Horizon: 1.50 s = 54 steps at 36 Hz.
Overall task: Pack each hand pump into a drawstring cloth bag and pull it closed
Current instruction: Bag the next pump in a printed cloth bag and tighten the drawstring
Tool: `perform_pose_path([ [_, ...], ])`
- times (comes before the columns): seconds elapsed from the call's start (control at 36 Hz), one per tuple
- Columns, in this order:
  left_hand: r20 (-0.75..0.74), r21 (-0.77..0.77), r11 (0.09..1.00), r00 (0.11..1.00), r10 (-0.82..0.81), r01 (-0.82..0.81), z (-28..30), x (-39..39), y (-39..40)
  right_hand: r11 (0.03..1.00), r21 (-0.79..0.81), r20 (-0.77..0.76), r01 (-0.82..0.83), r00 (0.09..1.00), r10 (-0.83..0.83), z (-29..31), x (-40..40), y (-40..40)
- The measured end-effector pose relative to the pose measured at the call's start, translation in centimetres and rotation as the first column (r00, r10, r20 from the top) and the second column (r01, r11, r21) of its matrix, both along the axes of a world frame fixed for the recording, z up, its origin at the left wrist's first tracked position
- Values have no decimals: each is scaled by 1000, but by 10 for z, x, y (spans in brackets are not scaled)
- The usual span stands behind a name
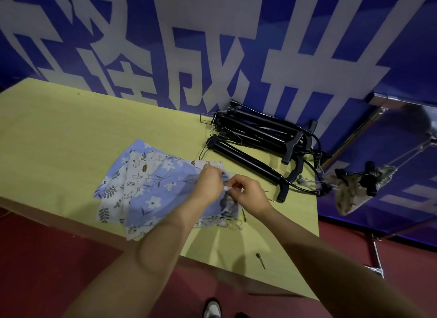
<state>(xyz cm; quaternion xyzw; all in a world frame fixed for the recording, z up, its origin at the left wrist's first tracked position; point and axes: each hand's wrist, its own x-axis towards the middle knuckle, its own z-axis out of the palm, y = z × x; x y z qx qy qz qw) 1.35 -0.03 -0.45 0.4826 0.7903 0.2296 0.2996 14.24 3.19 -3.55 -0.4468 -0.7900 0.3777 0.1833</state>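
A stack of flat drawstring cloth bags lies on the yellow table (59,128). The top one is a blue floral bag (160,190). My left hand (209,184) and my right hand (250,194) meet at its right end, the mouth, fingers curled and pinching the fabric and a small white cord end. Several black hand pumps (255,137) lie piled at the table's back right, untouched. One pump sits in a beige patterned bag (354,190) hanging off to the right, its black handle sticking out.
A blue banner wall with large white characters stands right behind the table. A small dark needle-like part (260,260) lies near the table's front edge. Metal frame bars (376,253) stand at the right. Red floor below, a shoe (212,309) at the bottom.
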Motion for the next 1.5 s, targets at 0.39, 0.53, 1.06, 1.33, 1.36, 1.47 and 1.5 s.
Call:
perform_pose_path([
  [0.39, -71, 30, 999, 997, 18, -16, -22, 49, -46, 963, -137, 578, -232, 771, 268, -29, 82, -32],
  [0.53, -18, -6, 1000, 1000, -11, 10, -37, 64, -57, 945, -168, 671, -279, 671, 317, -42, 99, -45],
  [1.06, 54, 150, 988, 998, 8, -16, -30, 60, -58, 975, -222, -61, 26, 997, -40, -22, 67, -23],
  [1.33, 174, 270, 962, 985, -21, -27, 17, 13, -35, 991, 126, 28, 46, 998, -50, 15, -2, 1],
  [1.36, 163, 277, 961, 986, -33, -13, 21, 6, -31, 986, 156, 41, 52, 997, -59, 16, -6, 4],
  [1.47, 90, 329, 944, 995, -38, 6, 39, -21, -17, 992, 126, 53, 5, 999, -12, 25, -26, 18],
  [1.5, 71, 342, 940, 997, -23, -3, 43, -26, -14, 993, 113, 44, -16, 999, 11, 30, -31, 21],
])
